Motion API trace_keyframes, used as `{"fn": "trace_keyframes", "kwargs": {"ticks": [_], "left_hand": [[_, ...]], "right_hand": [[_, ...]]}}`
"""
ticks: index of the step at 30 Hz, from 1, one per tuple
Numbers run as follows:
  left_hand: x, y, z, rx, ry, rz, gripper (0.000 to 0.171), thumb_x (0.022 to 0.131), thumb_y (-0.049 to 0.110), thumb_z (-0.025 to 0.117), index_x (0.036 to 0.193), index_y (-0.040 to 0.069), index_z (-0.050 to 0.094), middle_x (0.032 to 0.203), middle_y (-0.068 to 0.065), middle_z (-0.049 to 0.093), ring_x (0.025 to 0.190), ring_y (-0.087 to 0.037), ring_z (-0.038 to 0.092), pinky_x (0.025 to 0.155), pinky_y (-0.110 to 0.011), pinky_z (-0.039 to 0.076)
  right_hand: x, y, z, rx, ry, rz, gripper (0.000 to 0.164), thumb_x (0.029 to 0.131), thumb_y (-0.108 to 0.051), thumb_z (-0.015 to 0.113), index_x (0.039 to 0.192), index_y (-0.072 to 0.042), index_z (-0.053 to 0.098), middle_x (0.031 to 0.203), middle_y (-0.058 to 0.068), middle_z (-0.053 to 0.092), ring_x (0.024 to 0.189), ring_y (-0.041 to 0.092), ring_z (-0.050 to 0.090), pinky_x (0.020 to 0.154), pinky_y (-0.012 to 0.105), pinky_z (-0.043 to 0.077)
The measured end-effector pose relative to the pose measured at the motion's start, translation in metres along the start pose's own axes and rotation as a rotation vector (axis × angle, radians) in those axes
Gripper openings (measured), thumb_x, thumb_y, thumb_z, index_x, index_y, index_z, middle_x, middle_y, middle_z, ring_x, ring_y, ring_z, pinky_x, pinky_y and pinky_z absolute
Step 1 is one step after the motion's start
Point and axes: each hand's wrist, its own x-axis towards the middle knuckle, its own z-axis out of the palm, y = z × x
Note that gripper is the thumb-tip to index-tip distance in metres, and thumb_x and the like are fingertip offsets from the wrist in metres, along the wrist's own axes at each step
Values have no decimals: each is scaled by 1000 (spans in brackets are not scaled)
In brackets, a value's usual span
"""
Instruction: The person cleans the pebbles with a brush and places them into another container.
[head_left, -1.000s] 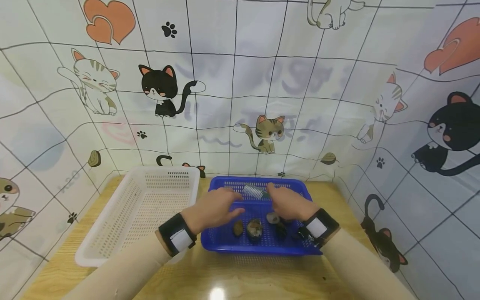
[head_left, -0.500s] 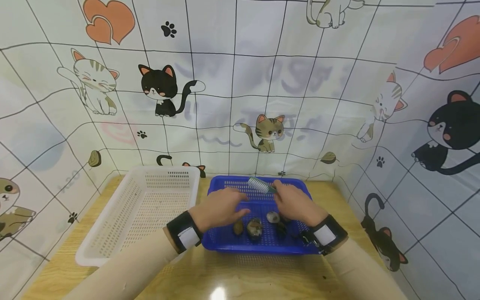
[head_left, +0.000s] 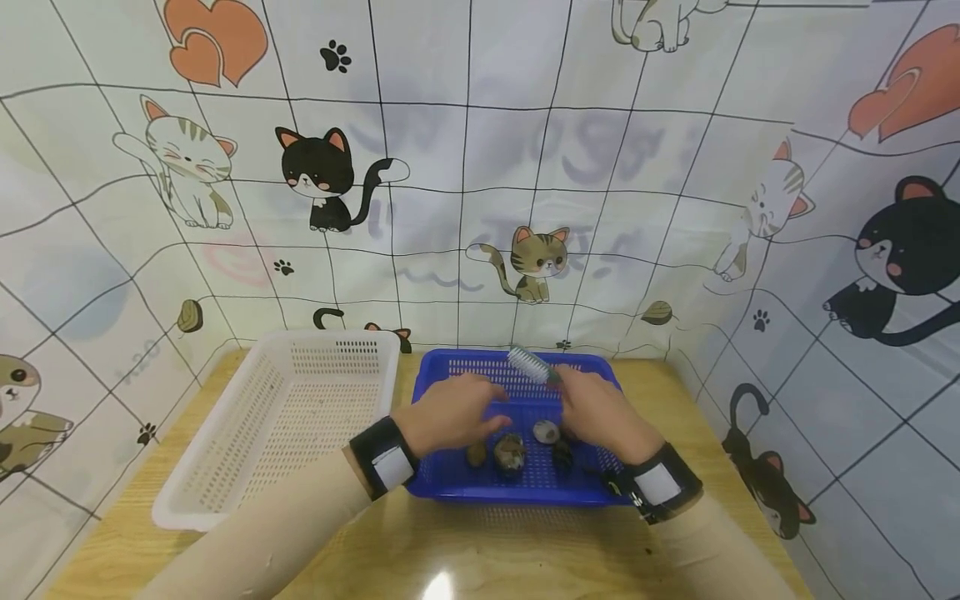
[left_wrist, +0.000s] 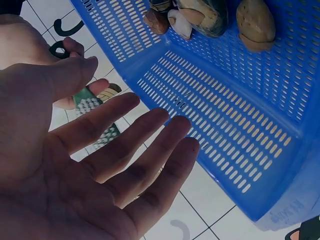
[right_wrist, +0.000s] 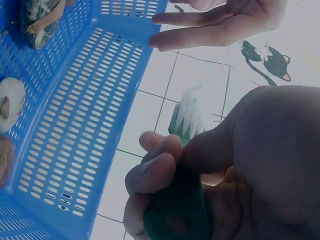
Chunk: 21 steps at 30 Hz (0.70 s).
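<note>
My right hand [head_left: 603,412] grips the green handle of a scrub brush [head_left: 531,365], its white bristles raised over the far side of the blue basket [head_left: 517,501]. Fingers and thumb wrap the handle [right_wrist: 177,210] in the right wrist view. Over the left part of that basket hovers my left hand [head_left: 456,408], holding nothing; its fingers [left_wrist: 160,170] are spread and gently bent in the left wrist view. Several stones sit in the basket: a large mottled one [head_left: 510,454], a pale round one [head_left: 546,432] and a small brown one [head_left: 476,453].
A white perforated basket [head_left: 315,417] stands to the left of the blue one on the wooden table [head_left: 480,558]. A cat-patterned sheet [head_left: 442,192] hangs close behind both baskets. Black straps [head_left: 382,457] wrap both wrists.
My right hand has lifted the brush out of the blue basket, up and slightly to the right. The left hand has shifted to the right over the basket.
</note>
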Motion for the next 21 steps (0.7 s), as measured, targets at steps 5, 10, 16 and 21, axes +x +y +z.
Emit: {"fn": "trace_keyframes", "kwargs": {"ticks": [5,10,16,21], "left_hand": [[6,0,5,4,-21,-3,40,96,46,67,125,17,69,122,-1,68,111,-19,63,83,-35,58],[10,1,8,12,-45,-14,40,96,45,67,125,17,69,122,-2,68,112,-20,63,84,-36,58],[15,0,10,3,-87,-30,41,96,46,67,126,18,68,121,-1,69,105,-17,65,76,-31,59],[18,-3,10,-14,-101,-47,40,96,44,68,126,18,68,119,0,69,96,-13,66,66,-27,58]], "right_hand": [[-6,1,1,23,9,13,33,98,-1,47,131,2,51,109,14,67,72,17,57,51,28,48],[-12,6,4,51,24,8,38,97,1,46,135,6,45,113,19,65,78,19,59,60,33,54],[-18,11,5,107,89,-15,31,106,-5,39,135,6,44,102,16,62,79,22,58,66,40,54],[-23,9,3,171,168,-32,28,112,-17,35,130,1,48,98,10,60,87,25,58,72,43,52]]}}
